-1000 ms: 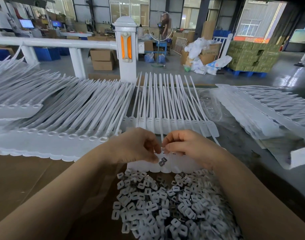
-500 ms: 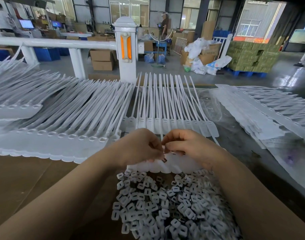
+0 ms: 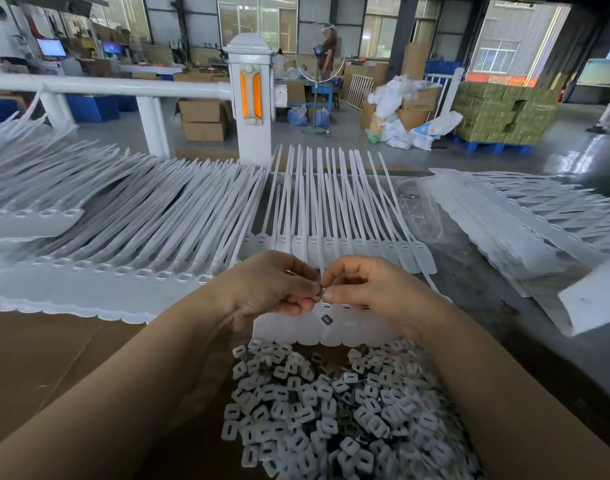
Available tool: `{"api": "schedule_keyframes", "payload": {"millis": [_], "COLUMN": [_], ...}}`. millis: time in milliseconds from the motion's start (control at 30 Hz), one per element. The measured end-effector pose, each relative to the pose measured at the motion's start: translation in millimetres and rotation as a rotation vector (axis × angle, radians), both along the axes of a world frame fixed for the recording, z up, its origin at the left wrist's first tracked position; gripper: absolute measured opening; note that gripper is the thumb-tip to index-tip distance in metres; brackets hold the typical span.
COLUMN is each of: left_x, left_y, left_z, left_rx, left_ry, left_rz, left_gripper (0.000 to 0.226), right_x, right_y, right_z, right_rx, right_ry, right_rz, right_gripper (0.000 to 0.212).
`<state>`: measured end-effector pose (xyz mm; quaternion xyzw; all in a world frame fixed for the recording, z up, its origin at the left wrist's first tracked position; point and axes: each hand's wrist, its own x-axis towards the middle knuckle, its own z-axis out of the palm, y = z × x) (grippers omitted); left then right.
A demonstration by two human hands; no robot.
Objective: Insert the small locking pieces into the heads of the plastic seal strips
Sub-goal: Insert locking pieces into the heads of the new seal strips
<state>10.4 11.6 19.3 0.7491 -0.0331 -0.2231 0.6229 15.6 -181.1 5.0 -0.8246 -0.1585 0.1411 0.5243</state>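
Observation:
A row of white plastic seal strips (image 3: 334, 327) lies in front of me, heads toward me, tails pointing away. One small dark locking piece (image 3: 327, 319) sits on a head in that row. My left hand (image 3: 272, 289) and my right hand (image 3: 372, 289) meet fingertip to fingertip just above the row, both pinching a small dark locking piece (image 3: 320, 292) between them. A heap of small white and dark locking pieces (image 3: 331, 410) lies close to me, between my forearms.
More white strip rows lie stacked at the left (image 3: 106, 237), behind the hands (image 3: 331, 209) and at the right (image 3: 525, 223). Brown cardboard (image 3: 37, 358) covers the table at the left. A white railing post (image 3: 249, 98) stands beyond the table.
The hands have risen slightly and drawn their fingertips together around a dark piece. A dark piece that hung below the fingers a second ago now lies on a strip head.

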Motion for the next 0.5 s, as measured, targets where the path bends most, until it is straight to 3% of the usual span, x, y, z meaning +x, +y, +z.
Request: {"api": "schedule_keyframes", "payload": {"millis": [267,367,500], "left_x": [-3.4,-2.2,0.8], "left_y": [0.4,1.7,5.9], "left_z": [0.7,3.3,4.1], "left_rx": [-0.082,-0.02,0.085], "left_ry": [0.05,-0.009,-0.129], "left_rz": [0.002,-0.002,0.009], "left_gripper": [0.019,0.021,0.007], "right_x": [-2.3,-2.8,-2.1], "right_y": [-0.3,-0.3,-0.4], "right_z": [0.6,1.6,1.6], "right_rx": [0.013,0.002,0.01], "right_ry": [0.011,0.023,0.038], "right_rz": [0.015,0.004,-0.016], "right_gripper": [0.012,0.013,0.01]}}
